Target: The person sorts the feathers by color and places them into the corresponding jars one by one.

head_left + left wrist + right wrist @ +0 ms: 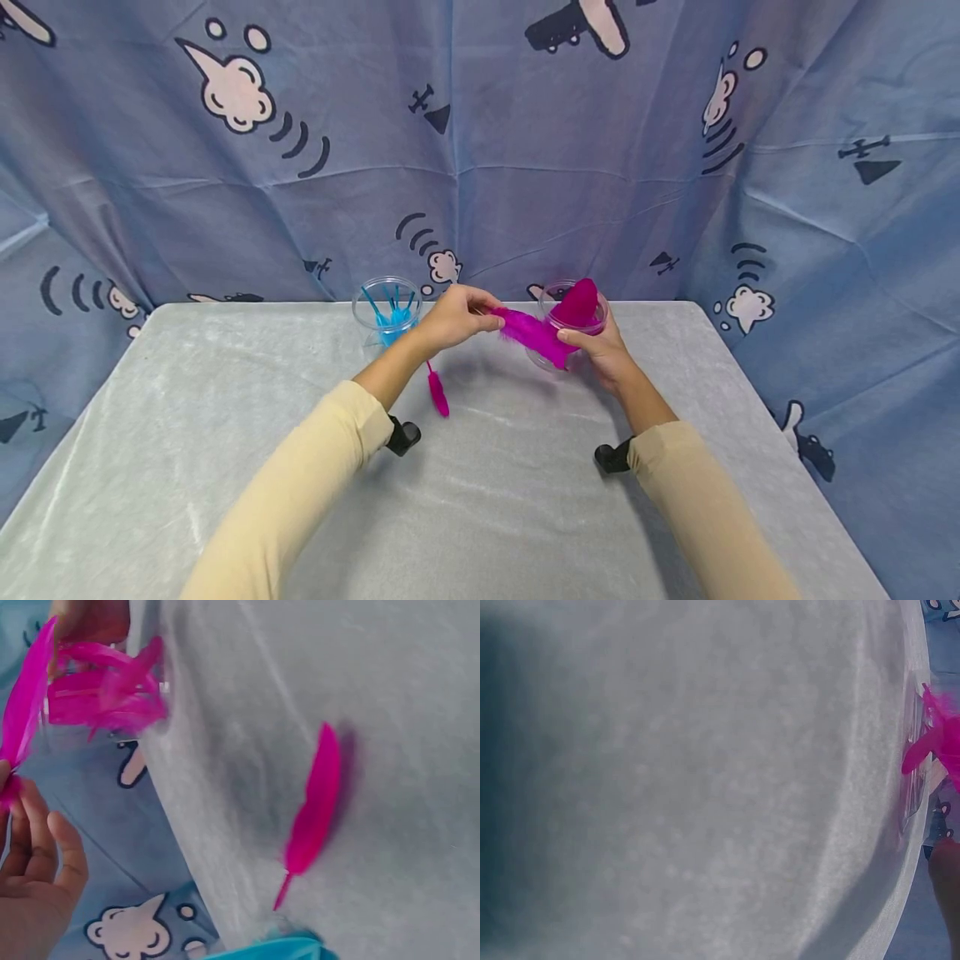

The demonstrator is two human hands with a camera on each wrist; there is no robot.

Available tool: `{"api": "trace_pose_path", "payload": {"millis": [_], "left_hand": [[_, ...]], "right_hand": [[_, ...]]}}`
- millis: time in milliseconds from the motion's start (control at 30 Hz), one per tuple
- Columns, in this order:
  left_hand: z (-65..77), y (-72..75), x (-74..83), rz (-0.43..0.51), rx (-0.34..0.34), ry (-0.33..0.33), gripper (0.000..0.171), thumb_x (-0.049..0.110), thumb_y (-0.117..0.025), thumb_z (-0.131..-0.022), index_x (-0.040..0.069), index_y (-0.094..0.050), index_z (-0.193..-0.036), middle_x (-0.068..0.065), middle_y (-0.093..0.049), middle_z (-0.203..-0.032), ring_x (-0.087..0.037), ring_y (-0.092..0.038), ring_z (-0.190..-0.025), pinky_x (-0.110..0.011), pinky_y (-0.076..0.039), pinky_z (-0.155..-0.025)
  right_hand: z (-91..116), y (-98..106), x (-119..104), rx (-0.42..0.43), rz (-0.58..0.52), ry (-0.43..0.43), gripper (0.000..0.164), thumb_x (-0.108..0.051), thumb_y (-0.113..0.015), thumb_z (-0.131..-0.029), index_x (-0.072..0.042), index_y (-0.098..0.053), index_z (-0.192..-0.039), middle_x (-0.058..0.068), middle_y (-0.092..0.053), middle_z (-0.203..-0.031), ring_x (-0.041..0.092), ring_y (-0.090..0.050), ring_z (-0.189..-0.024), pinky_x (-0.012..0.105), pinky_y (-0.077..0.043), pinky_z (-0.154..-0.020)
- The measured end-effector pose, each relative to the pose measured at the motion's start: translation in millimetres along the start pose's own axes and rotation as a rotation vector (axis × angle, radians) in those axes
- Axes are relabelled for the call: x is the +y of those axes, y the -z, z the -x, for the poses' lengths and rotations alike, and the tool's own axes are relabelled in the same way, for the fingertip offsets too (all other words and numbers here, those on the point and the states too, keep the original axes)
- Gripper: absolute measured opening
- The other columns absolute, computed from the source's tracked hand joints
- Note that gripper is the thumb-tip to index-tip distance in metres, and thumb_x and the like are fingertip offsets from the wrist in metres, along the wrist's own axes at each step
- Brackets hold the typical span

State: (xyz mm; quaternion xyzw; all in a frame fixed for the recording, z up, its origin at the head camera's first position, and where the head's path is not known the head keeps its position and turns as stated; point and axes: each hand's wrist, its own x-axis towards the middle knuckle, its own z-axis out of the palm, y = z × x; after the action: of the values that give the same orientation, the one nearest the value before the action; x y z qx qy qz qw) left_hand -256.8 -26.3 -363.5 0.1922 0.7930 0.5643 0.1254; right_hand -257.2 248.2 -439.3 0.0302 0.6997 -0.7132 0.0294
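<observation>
My left hand point(463, 317) pinches a magenta feather point(532, 335) by its quill end, and the feather reaches across toward the right-hand cup. With my right hand point(609, 354) I grip a clear plastic cup point(542, 360) near its rim, thumb at the front. Magenta feathers point(576, 305) fill that cup and stick out of its top. The left wrist view shows the pinched feather point(28, 705) beside the feathers point(105, 694) in the cup. A single magenta feather point(438, 393) lies on the table below my left wrist. In the right wrist view only part of my right hand point(946, 889) appears.
A second clear cup point(362, 315) with blue feathers point(396, 317) stands at the back of the table, left of my left hand. Pale grey cloth covers the table point(510, 500). A blue patterned curtain point(495, 142) hangs close behind the back edge.
</observation>
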Motion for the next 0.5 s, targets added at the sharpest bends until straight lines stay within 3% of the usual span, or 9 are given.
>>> {"api": "trace_pose_path", "payload": {"millis": [233,500], "left_hand": [[-7.3,-0.3,11.2,0.103,0.075,-0.017,0.020,0.005,-0.071,-0.091,0.000,-0.072,-0.110,-0.008,-0.067,-0.089,-0.019,-0.059,-0.080,-0.043,-0.054,-0.079],[-17.1,-5.7,30.0,0.100,0.206,-0.048,0.019,0.007,-0.073,-0.090,0.001,-0.073,-0.108,-0.008,-0.066,-0.093,-0.019,-0.057,-0.084,-0.024,-0.051,-0.069]], "right_hand": [[-1,0,1,-0.017,-0.042,0.022,0.093,0.007,-0.064,-0.088,-0.021,-0.011,-0.160,0.004,-0.036,-0.146,0.015,-0.040,-0.127,0.026,-0.036,-0.108],[1,0,1,-0.018,-0.026,0.038,0.090,0.004,-0.067,-0.087,-0.021,-0.018,-0.157,-0.002,-0.046,-0.133,0.015,-0.046,-0.123,0.033,-0.035,-0.111]]}}
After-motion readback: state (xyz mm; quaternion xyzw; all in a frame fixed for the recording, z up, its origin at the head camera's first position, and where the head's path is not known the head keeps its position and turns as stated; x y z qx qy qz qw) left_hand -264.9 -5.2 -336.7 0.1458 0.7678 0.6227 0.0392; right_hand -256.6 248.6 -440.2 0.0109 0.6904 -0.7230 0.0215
